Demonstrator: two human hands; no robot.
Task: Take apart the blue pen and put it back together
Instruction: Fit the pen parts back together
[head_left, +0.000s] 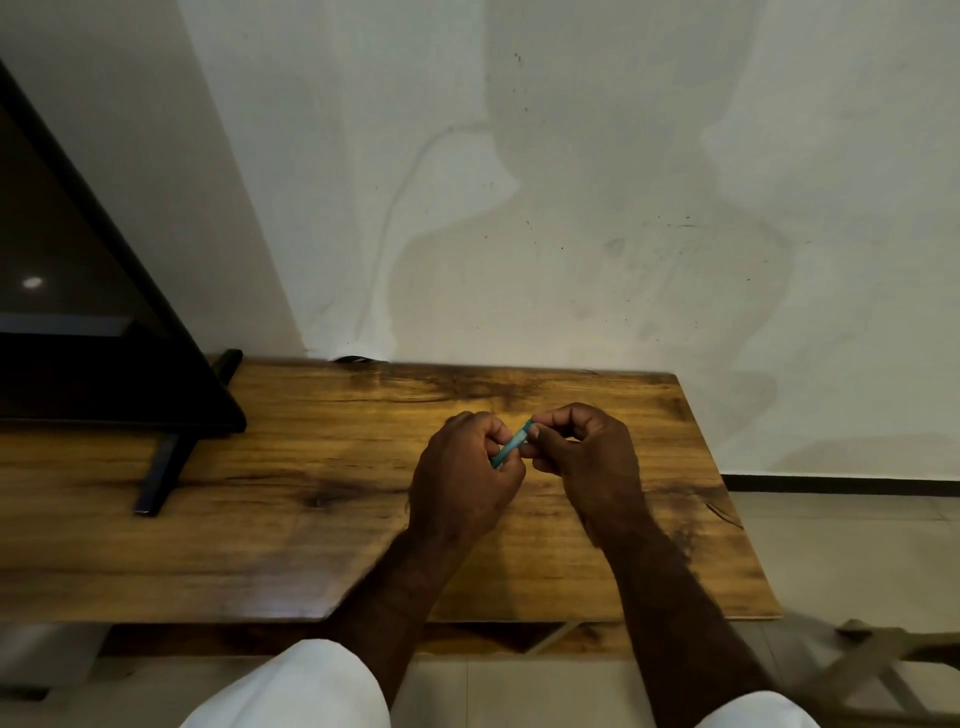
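Right now your left grip and right grip both pinch the pen, one at each end, over the surface in the middle of the frame. A dark screen stands on it at the left.

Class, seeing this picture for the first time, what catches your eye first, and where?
The left hand and right hand meet above the wooden table, both pinching the blue pen between them. At far left a dark screen stands on the table, before a stained pale wall.
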